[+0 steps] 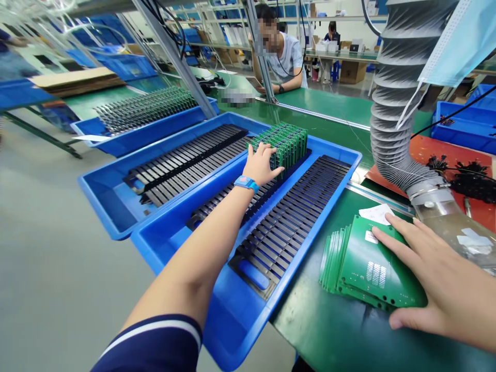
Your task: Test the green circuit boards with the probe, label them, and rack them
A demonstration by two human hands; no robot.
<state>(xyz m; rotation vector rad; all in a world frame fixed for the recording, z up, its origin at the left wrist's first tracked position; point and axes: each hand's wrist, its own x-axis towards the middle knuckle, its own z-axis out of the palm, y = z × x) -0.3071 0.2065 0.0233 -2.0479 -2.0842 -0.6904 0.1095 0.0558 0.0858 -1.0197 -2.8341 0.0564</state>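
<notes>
My left hand (260,164), with a blue band on its wrist, reaches over the near end of a row of upright green circuit boards (289,142). Its fingers and thumb are spread against the front boards; the fingertips are partly hidden among them. These boards stand in a black slotted rack (217,199) inside a blue tray (228,325). My right hand (437,274) lies spread over a stack of flat green circuit boards (382,268) on the green table. Its fingers rest on the top board near a white label, and the thumb is beyond the lower edge.
A second black rack (294,217) lies along the tray's right side. Another blue tray (108,206) with racks is at left, and a tray of boards (151,106) behind. A grey duct hose (391,119) stands at right. A person (289,62) sits across the table.
</notes>
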